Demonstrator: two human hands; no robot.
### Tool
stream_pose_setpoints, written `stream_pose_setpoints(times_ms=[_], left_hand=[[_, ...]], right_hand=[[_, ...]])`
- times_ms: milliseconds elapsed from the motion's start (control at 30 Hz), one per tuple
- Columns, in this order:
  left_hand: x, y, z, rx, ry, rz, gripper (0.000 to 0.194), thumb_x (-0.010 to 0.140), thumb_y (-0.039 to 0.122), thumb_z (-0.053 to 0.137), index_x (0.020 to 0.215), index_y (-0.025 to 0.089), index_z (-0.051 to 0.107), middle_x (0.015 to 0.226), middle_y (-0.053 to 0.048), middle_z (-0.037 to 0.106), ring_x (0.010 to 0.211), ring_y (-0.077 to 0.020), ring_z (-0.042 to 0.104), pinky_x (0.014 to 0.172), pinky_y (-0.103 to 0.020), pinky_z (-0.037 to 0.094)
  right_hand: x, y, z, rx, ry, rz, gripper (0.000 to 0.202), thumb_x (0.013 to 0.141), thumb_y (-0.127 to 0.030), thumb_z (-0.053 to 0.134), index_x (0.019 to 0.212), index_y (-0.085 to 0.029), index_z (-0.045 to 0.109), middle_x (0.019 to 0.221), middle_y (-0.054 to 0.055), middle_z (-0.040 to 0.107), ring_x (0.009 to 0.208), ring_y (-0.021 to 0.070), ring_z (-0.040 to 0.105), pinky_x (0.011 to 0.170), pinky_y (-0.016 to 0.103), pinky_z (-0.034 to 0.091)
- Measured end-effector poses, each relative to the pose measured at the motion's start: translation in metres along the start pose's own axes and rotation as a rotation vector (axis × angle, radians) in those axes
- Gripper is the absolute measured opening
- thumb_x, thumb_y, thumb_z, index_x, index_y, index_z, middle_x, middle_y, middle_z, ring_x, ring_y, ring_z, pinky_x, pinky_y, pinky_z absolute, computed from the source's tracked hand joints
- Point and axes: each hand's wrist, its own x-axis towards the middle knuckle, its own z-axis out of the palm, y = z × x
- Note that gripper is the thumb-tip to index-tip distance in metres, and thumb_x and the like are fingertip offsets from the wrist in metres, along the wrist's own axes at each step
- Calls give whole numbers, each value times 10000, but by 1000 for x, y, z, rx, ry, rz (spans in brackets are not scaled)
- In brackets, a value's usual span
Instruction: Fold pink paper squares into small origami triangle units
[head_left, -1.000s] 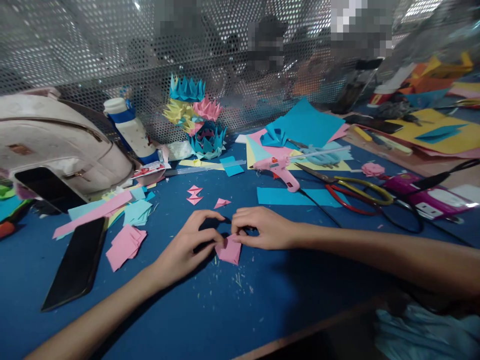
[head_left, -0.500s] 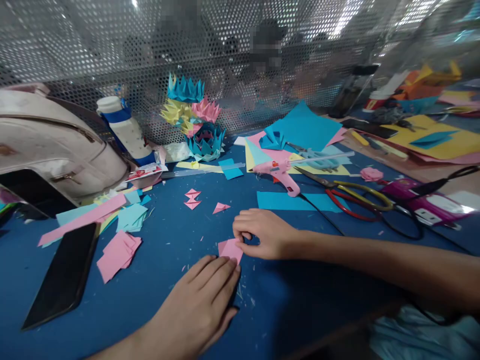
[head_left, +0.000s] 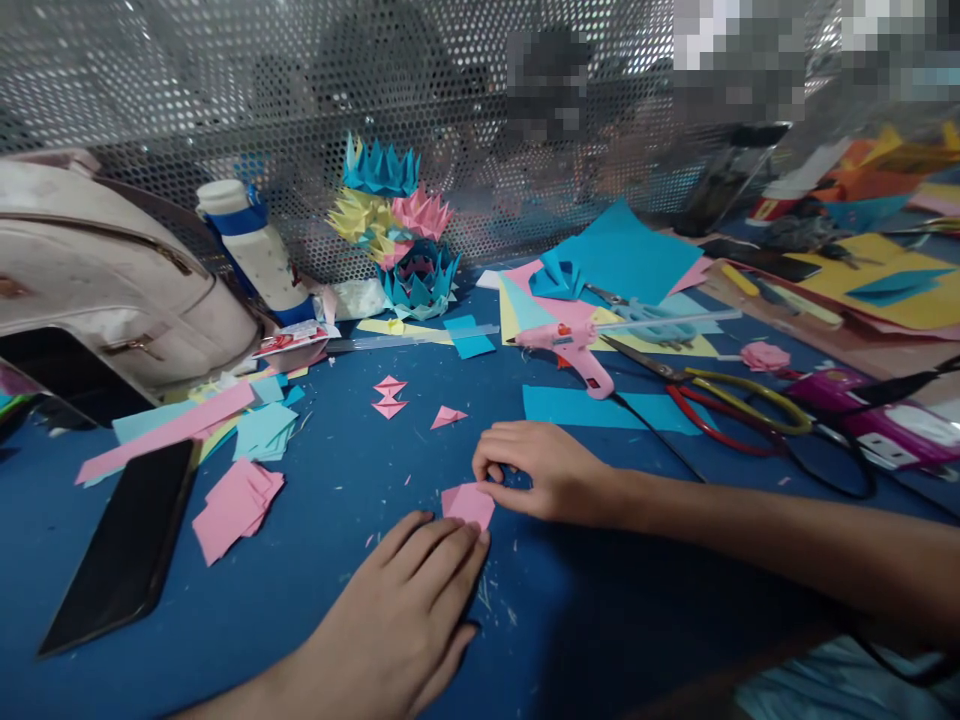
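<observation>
The left hand (head_left: 420, 590) lies palm down and flattened, its fingers stretched out side by side with their tips on the near edge of a small folded pink paper (head_left: 469, 503). The right hand (head_left: 551, 475) is curled, thumb and forefinger drawn close together at the paper's far right edge; whether they pinch that edge or only touch it, I cannot tell. The paper rests on the blue table (head_left: 337, 520) between the 2 hands, just ahead of the left fingertips and just left of the right thumb. Beyond this grip and a little to its left are 3 small folded pink pieces: a lone pink triangle (head_left: 448, 416) nearer, and a matching pair (head_left: 389, 407) close together farther off. Well to the left of the grip lies a stack of pink squares (head_left: 236, 510), with a black phone (head_left: 120, 545) past it. Ahead of the right hand, a pink glue gun (head_left: 574, 350) sits beside a blue strip (head_left: 615, 408), and scissors (head_left: 675, 376) lie farther right. Far ahead of the grip stand blue, yellow and pink paper flowers (head_left: 371, 222).
</observation>
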Motion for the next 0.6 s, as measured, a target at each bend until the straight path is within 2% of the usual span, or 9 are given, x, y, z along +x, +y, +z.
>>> stream_pose_setpoints(times_ms=[133,300,467,600], left_hand=[[-1,1,4,-24,-15,-49,502,1063,370,322,1475,104,430,1408,-93,563,1270,-260,503,1110,-429,367],[1,-2,0,10,6,5,473,1065,334,324,1434,85,482,1429,-82,560,1294,-249,490,1143,-420,299],[5,-4,-7,-8,-50,20,497,1035,310,383,1464,62,431,1501,-111,488,1324,-268,478,1144,-452,318],[6,-5,-8,-32,-108,19,580,1000,306,435,1515,57,343,1547,-118,422,1361,-296,450,1135,-481,346]], right_hand=[[1,-1,-3,-5,-20,-4,111,864,-157,555,754,-169,573,711,-10,569,677,118,484,646,251,314],[2,2,-5,46,-62,2,120,818,-126,584,708,-167,559,659,-30,534,663,107,458,650,243,313],[3,7,-6,25,-74,-1,98,817,-126,595,732,-170,573,684,-24,554,689,114,465,642,245,309],[3,7,-6,-27,-56,-58,73,859,-172,600,786,-172,596,724,-9,583,708,124,488,652,255,322]])
